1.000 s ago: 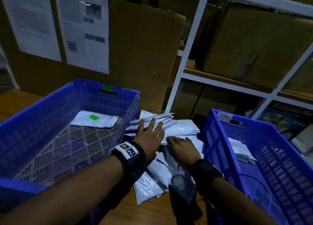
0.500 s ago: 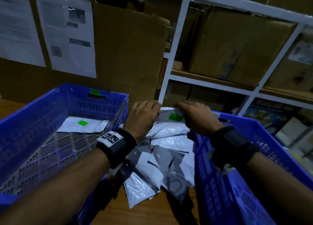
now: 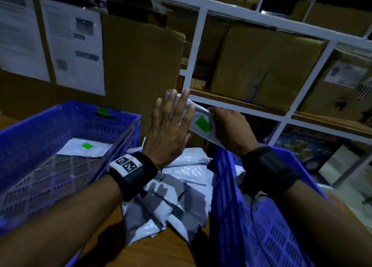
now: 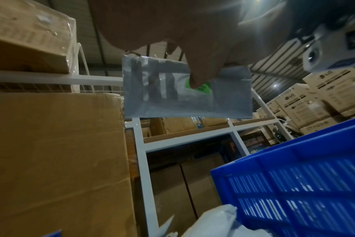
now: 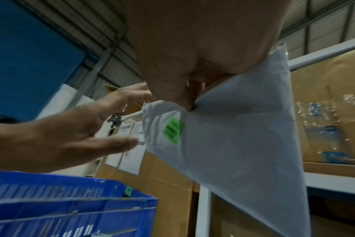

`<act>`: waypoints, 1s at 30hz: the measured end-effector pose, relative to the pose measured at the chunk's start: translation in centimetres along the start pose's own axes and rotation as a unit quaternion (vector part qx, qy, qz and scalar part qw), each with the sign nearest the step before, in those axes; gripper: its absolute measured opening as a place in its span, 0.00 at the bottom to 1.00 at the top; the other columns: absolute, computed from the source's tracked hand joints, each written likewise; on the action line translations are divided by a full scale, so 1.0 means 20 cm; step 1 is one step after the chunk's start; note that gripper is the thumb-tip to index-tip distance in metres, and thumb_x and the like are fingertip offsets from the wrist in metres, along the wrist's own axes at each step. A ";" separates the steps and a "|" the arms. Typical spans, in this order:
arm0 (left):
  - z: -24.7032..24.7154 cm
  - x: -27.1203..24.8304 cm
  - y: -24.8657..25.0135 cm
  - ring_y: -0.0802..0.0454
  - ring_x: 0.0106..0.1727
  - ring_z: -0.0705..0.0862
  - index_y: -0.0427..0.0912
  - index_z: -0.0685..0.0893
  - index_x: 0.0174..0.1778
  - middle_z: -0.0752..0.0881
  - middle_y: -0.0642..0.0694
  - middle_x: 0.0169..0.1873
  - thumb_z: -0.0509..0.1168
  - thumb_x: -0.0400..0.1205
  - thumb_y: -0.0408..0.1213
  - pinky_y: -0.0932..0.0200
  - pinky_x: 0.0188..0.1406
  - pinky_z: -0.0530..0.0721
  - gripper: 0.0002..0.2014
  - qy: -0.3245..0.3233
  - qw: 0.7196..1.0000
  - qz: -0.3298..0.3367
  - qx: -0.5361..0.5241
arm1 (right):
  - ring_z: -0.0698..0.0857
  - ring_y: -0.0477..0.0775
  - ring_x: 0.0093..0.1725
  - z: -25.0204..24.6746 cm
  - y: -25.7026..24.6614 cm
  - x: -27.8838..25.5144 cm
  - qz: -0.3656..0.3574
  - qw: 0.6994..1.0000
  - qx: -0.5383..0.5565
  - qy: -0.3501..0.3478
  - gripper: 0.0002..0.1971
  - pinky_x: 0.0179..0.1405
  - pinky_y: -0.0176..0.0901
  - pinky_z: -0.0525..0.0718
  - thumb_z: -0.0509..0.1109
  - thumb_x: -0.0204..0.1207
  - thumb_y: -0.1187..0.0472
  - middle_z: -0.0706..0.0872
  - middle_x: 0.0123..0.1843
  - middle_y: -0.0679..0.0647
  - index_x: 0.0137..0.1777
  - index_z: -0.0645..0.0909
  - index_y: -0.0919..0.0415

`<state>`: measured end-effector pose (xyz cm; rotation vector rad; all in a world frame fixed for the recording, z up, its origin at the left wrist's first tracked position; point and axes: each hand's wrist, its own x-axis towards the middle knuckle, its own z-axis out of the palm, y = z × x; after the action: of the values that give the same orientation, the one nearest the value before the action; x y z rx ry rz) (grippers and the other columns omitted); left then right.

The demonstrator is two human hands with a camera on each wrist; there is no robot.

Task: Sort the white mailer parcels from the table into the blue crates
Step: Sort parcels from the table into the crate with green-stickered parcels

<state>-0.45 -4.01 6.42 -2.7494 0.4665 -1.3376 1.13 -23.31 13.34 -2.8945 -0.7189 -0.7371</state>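
Observation:
My right hand [image 3: 227,126] grips a white mailer [image 3: 201,115] with a green sticker and holds it tilted in the air, above the far corner of the right blue crate [image 3: 225,186]. In the right wrist view the same mailer [image 5: 233,144] hangs from my curled fingers. My left hand [image 3: 171,113] is raised beside it, fingers straight and spread, at the mailer's left edge. Whether they touch is unclear. Between the crates lies a pile of white mailers [image 3: 181,186]. The left blue crate [image 3: 60,113] holds one mailer [image 3: 84,150] with a green sticker.
A white shelf rack [image 3: 193,51] with cardboard boxes [image 3: 261,65] stands right behind the crates. A tall cardboard sheet [image 3: 141,65] with printed papers [image 3: 74,45] taped on it rises behind the left crate. The wooden table [image 3: 161,250] shows in front of the pile.
Both hands rose from the pile with the green-sticker mailer. My left hand let go and spread open, and the right hand alone now holds it higher up.

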 end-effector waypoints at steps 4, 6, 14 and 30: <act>-0.04 -0.09 0.10 0.33 0.77 0.68 0.40 0.77 0.72 0.72 0.34 0.76 0.69 0.79 0.50 0.30 0.75 0.62 0.28 -0.026 1.000 0.014 0.004 | 0.85 0.61 0.53 0.03 -0.01 -0.03 -0.003 1.000 0.026 -0.009 0.22 0.46 0.53 0.85 0.75 0.72 0.58 0.86 0.58 0.55 0.65 0.76 0.55; -0.05 -0.13 0.12 0.33 0.74 0.70 0.42 0.78 0.70 0.73 0.36 0.73 0.67 0.79 0.54 0.30 0.74 0.60 0.27 -0.078 0.996 -0.014 0.030 | 0.85 0.62 0.55 0.06 -0.02 -0.04 -0.013 0.999 0.026 -0.022 0.21 0.45 0.52 0.83 0.74 0.73 0.58 0.85 0.60 0.56 0.66 0.75 0.56; -0.10 -0.16 -0.02 0.32 0.86 0.51 0.49 0.59 0.84 0.50 0.41 0.88 0.22 0.77 0.72 0.17 0.73 0.32 0.47 -0.273 0.950 -0.144 -0.055 | 0.85 0.62 0.51 0.18 -0.20 -0.01 -0.042 0.997 0.056 -0.015 0.23 0.45 0.56 0.85 0.75 0.74 0.58 0.85 0.56 0.58 0.67 0.72 0.57; -0.07 -0.13 -0.92 0.45 0.58 0.87 0.42 0.76 0.70 0.86 0.42 0.60 0.56 0.88 0.47 0.44 0.61 0.87 0.18 -0.067 0.646 -0.436 -0.623 | 0.75 0.59 0.75 0.43 -1.21 0.36 -0.116 0.990 0.077 0.020 0.27 0.67 0.49 0.77 0.52 0.84 0.59 0.68 0.83 0.60 0.83 0.64 0.63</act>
<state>1.42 14.49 8.55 -4.6446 -0.1551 -0.9289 -0.67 2.74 7.92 -2.6783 -1.0710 -0.7232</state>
